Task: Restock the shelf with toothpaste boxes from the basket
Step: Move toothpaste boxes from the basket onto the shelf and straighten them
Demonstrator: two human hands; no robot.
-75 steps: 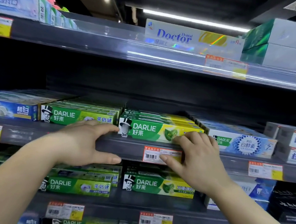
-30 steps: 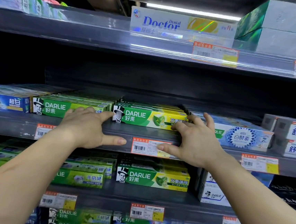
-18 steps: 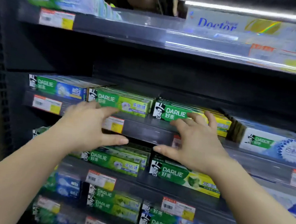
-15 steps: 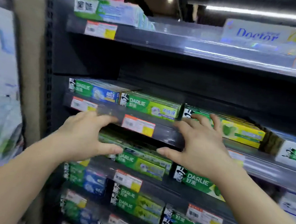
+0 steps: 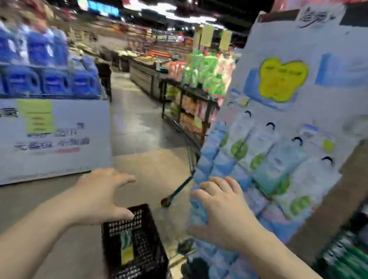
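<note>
Blurred store aisle, black basket [image 5: 136,247] on the floor [image 5: 149,165] below left hand [image 5: 100,196], green-yellow toothpaste box [image 5: 126,246] inside it, left hand spread wide and empty, right hand [image 5: 221,208] likewise spread, hanging display [image 5: 278,148] just beside right hand

The basket [image 5: 134,247] stands on the floor [image 5: 145,162], low in the middle. A toothpaste box [image 5: 126,245] lies in it. The left hand [image 5: 101,195] hangs above the basket's left rim, the right hand [image 5: 223,210] above and right of the basket. Right of the basket stands a display rack [image 5: 280,137]; left of it and further back, a stacked pallet [image 5: 40,103]. Behind the basket a cart [image 5: 188,153] stands beside the rack.
</note>
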